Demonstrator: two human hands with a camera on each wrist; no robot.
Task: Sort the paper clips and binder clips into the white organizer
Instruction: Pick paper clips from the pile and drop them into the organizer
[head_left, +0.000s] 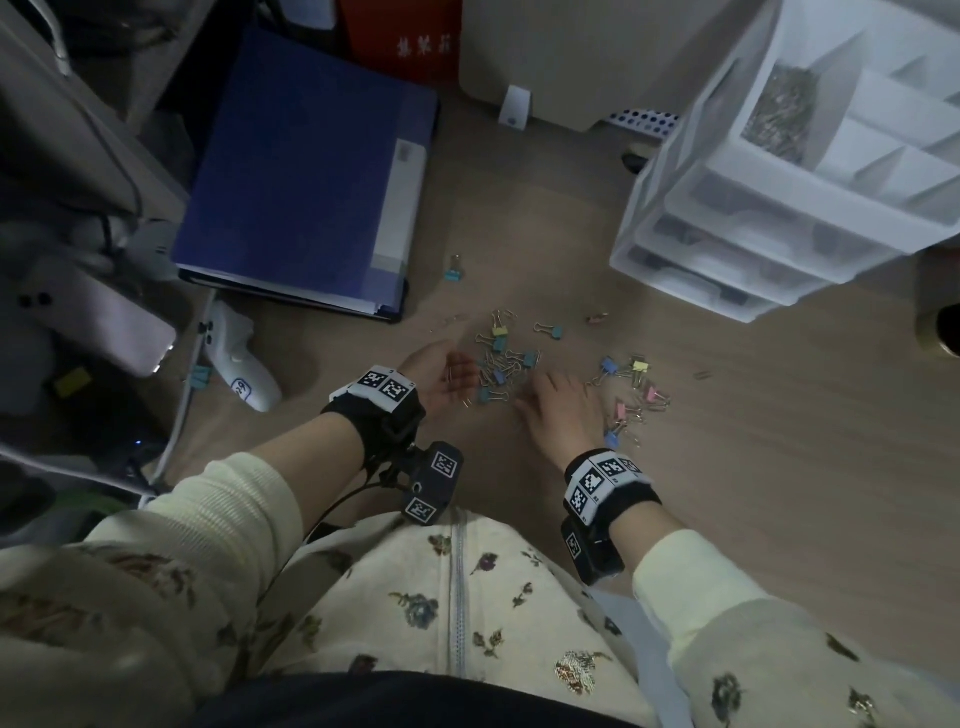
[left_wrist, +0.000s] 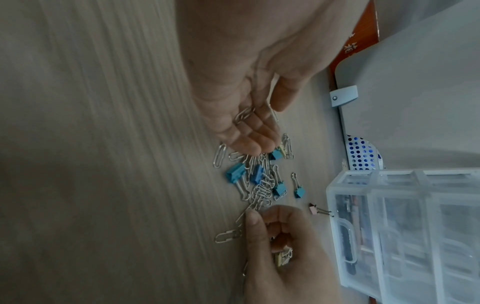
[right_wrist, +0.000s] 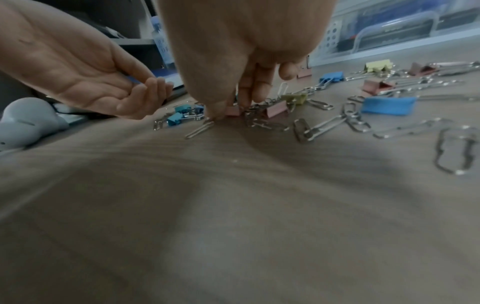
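Paper clip (right_wrist: 200, 129) flat, seemingly under right-hand fingers (right_wrist: 217, 111)

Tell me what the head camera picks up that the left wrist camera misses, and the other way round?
Only the head view shows the blue binder lying on the desk, and the silver paper clips already heaped in the top compartment of the white organizer. Only the left wrist view shows paper clips lying in the open palm of the left hand, and the right hand pinching a paper clip at the pile's edge. Both show the mixed pile of clips on the desk and the organizer's drawers.
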